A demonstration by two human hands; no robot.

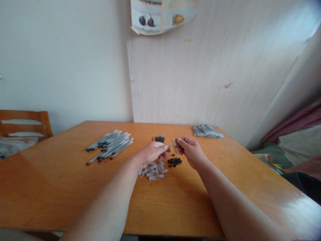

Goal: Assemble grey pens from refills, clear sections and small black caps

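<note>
My left hand (151, 152) is closed on a slim translucent white piece (171, 145), which looks like a pen cap and points toward my other hand. Facing it, my right hand (192, 150) pinches something small and dark at its fingertips, too small to name for certain. Below my left hand lies a heap of translucent pen caps (156, 170), partly hidden by the wrist. Between the two hands, lower down, small black plugs (175, 162) are scattered on the wood. Several thin black-tipped sticks (159, 138) lie side by side just beyond my left hand.
A loose pile of grey-white pens with black ends (110, 145) is on the left of the wooden table (175, 204). At the far right corner sits a row of pens (207, 131). A wooden chair (45, 124) stands at left, and a wall (160, 80) rises behind the table.
</note>
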